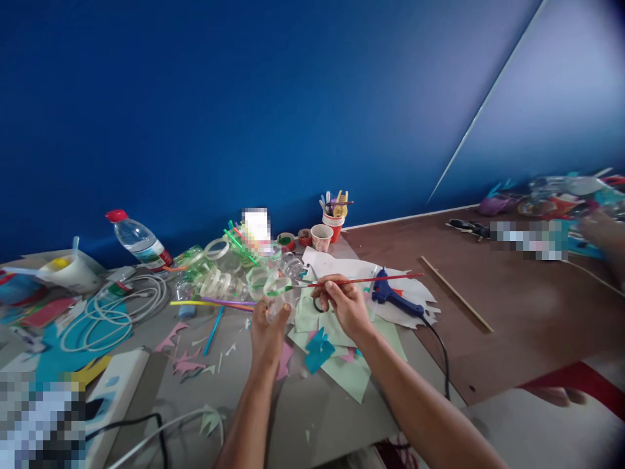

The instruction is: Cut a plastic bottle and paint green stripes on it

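Note:
My left hand (pixel 270 329) is wrapped round a clear plastic cup (pixel 279 301), its rim facing up, with green paint along the rim. In my right hand (pixel 343 301) is a thin paintbrush with a red handle (pixel 385 279), held level in a pinch. The brush's green tip touches or is very close to the cup's rim; which of the two I cannot tell. Just right of my right hand lies a blue glue gun (pixel 395 296) on white paper. Below my hands are pale green paper (pixel 349 378) and a teal paper scrap (pixel 319 350).
Clear plastic bottle pieces (pixel 219 283) and straws lie left of the cup. Paint cups (pixel 321 237) stand near the wall. A bottle (pixel 141 241), a coiled white cable (pixel 146 312) and a power strip (pixel 117 397) are at left. A wooden stick (pixel 456 294) lies right; another person's hand shows far right.

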A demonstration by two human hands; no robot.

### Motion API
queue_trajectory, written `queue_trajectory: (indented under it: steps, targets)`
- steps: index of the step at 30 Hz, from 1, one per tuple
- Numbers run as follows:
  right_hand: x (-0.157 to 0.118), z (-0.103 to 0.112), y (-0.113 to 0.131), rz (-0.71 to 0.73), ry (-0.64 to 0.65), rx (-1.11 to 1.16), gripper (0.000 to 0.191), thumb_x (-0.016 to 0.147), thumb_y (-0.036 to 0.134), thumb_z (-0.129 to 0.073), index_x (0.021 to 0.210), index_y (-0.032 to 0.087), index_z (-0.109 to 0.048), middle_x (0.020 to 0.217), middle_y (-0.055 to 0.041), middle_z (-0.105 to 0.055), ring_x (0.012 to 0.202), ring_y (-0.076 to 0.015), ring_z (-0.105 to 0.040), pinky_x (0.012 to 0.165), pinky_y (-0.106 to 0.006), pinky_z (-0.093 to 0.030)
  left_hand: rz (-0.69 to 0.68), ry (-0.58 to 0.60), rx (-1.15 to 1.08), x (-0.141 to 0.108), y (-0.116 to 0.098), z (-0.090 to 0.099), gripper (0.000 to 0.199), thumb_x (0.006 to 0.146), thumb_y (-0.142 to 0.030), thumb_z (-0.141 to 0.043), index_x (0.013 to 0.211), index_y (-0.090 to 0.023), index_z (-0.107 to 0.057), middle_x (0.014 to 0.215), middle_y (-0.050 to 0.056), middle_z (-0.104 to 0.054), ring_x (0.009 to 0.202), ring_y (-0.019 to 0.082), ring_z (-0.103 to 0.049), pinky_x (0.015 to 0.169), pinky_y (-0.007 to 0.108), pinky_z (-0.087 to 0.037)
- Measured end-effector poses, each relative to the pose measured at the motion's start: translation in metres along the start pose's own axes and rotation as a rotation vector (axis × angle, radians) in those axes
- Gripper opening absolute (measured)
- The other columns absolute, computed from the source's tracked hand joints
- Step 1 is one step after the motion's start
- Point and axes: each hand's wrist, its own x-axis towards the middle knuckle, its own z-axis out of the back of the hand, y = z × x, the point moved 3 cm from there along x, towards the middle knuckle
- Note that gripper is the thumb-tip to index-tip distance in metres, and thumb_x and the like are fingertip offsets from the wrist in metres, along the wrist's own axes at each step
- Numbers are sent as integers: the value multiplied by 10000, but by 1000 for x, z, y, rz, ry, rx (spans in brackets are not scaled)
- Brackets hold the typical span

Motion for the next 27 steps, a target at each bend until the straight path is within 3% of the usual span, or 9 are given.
queue_trajectory:
  steps: [5, 13, 20, 27]
  targets:
    - [4, 6, -1, 21, -28, -1, 205, 781, 383, -667, 815, 181, -665, 580, -15, -662, 426, -99, -507, 433, -229, -377, 74, 38, -99, 1, 2, -1, 404, 670, -419, -695, 987, -180, -623, 1053, 82, -671, 1010, 238, -624, 861, 355, -476]
    - [8, 10, 1, 25, -60, 13, 210, 766, 389, -694, 804, 185, -662, 428, 42, -543, 424, -100, -494, 442, -214, -394, 48, 51, -96, 3, 4, -1, 355, 701, -406, -669, 965, -170, -639, 966, 66, -687, 935, 225, -642, 814, 343, -488]
    - [12, 17, 4, 45, -93, 65, 187, 761, 358, -692, 811, 180, -666, 597, -19, -668, 446, -96, -510, 415, -212, -358, 34, 60, -274, 2, 4, -3, 376, 729, -368, -656, 1050, -182, -594, 1054, 77, -678, 969, 210, -635, 844, 334, -474]
    - [9, 13, 4, -57, -46, 174, 194, 734, 346, -702, 765, 160, -655, 567, -28, -672, 399, -77, -465, 399, -205, -322, 69, 98, -298, 4, 12, -3, 315, 757, -369, -629, 1009, -182, -656, 1094, 62, -669, 1042, 199, -597, 875, 294, -446]
